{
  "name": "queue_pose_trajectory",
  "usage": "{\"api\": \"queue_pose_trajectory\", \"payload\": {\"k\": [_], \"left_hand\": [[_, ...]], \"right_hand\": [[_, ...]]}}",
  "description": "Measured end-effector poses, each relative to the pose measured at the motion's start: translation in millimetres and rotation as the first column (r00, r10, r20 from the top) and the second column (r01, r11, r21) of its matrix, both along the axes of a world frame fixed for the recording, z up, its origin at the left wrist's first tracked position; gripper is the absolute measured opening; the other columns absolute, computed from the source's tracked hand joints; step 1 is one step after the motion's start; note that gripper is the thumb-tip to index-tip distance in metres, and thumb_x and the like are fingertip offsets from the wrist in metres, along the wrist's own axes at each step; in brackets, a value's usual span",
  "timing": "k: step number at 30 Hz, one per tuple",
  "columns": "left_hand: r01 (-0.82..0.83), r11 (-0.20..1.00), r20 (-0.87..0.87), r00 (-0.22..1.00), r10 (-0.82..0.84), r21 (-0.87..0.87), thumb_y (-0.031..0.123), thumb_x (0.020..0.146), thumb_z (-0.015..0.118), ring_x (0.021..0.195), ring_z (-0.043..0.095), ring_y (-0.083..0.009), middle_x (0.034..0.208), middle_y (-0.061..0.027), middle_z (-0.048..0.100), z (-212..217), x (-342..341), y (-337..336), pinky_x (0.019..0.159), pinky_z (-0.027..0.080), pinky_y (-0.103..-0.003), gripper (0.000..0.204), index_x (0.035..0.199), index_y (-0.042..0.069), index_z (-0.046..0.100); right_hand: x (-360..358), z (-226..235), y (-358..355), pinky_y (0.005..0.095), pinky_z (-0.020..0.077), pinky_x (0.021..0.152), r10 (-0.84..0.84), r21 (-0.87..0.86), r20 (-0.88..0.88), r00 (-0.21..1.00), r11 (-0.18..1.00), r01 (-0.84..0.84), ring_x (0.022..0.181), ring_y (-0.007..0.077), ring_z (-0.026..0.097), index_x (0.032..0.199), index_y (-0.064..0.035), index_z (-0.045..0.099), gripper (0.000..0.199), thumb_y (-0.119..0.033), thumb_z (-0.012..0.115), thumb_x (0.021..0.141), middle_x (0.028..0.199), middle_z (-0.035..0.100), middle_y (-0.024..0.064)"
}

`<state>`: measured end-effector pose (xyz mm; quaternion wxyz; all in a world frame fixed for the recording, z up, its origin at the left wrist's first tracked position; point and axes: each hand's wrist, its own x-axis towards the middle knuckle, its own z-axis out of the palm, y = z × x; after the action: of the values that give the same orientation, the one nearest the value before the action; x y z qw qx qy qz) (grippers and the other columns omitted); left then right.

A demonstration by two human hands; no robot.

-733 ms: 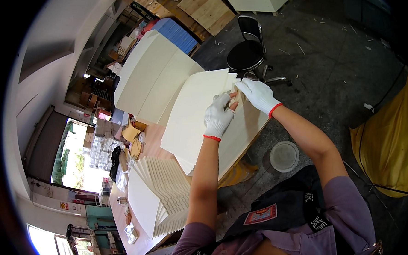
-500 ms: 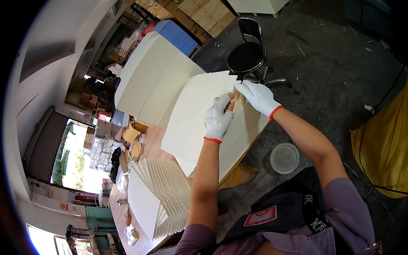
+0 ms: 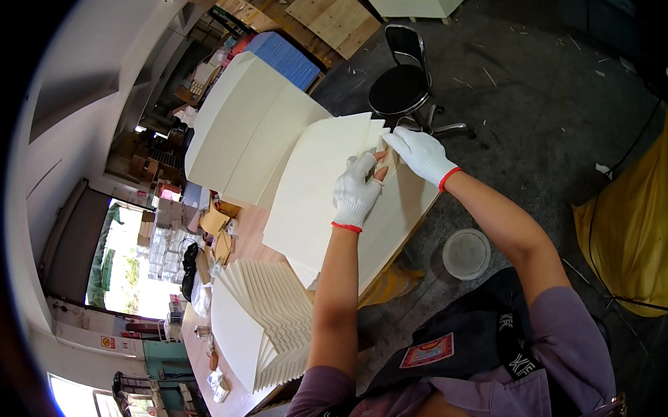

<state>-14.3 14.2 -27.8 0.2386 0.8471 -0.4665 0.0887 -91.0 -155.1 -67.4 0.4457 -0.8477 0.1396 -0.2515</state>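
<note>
Large cream-coloured board sheets (image 3: 305, 184) lie in a slightly fanned layer on a stack at the table's right side. My left hand (image 3: 358, 188), in a white knit glove with bare fingertips, is curled at the upper sheets' right edge. My right hand (image 3: 421, 156), gloved in white with a red cuff, pinches the sheets' far right corner, close beside the left fingers. Part of the right fingers is hidden behind the corner. A second pile of cream sheets (image 3: 268, 318), its layers fanned in steps, sits on the near left of the table.
Behind the sheets rises a tall stack of cream boards (image 3: 240, 128). Small items and a clear-wrapped packet (image 3: 217, 387) lie along the wooden table's (image 3: 249, 238) left side. On the floor stand a black chair (image 3: 399, 87), a round pale-topped bucket (image 3: 466, 254) and a yellow sack (image 3: 635, 224).
Both hands stay at the sheets' corner with almost the same grip. The whole view has shifted very slightly.
</note>
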Motion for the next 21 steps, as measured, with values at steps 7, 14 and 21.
{"api": "queue_pose_trajectory", "payload": {"k": [7, 14, 21], "left_hand": [[-0.05, 0.998, -0.033, 0.998, 0.049, -0.042, 0.019, 0.092, 0.063, 0.083, 0.065, -0.0319, 0.094, -0.0122, 0.063, 2.2, -2.7, -3.0, 0.073, 0.053, -0.042, 0.027, 0.118, 0.025, 0.069], [0.047, 0.999, 0.022, 0.999, -0.047, -0.009, 0.02, 0.09, 0.066, 0.088, 0.065, -0.0287, 0.096, -0.0099, 0.065, 4.6, -5.1, -1.0, 0.075, 0.053, -0.04, 0.027, 0.116, 0.024, 0.069], [0.002, 1.0, 0.017, 1.0, -0.002, 0.008, 0.019, 0.084, 0.072, 0.085, 0.067, -0.0291, 0.101, -0.0102, 0.067, 4.9, -6.5, -2.0, 0.077, 0.053, -0.039, 0.036, 0.119, 0.025, 0.068]], "right_hand": [[3.6, -9.1, -2.1, 0.0495, 0.0476, 0.078, -0.004, -0.024, 0.035, 0.999, 1.0, 0.005, 0.092, 0.0404, 0.063, 0.103, -0.0094, 0.06, 0.046, -0.049, 0.038, 0.102, 0.094, 0.067, 0.0202], [5.3, -12.1, 0.4, 0.0497, 0.0463, 0.075, -0.015, -0.006, 0.024, 1.0, 1.0, 0.015, 0.09, 0.0391, 0.062, 0.109, -0.01, 0.059, 0.038, -0.042, 0.04, 0.102, 0.096, 0.065, 0.0174], [4.7, -10.8, 0.7, 0.048, 0.0461, 0.072, -0.037, 0.0, 0.053, 0.998, 0.999, 0.037, 0.086, 0.038, 0.062, 0.102, -0.0088, 0.059, 0.039, -0.044, 0.042, 0.101, 0.089, 0.064, 0.0176]]}}
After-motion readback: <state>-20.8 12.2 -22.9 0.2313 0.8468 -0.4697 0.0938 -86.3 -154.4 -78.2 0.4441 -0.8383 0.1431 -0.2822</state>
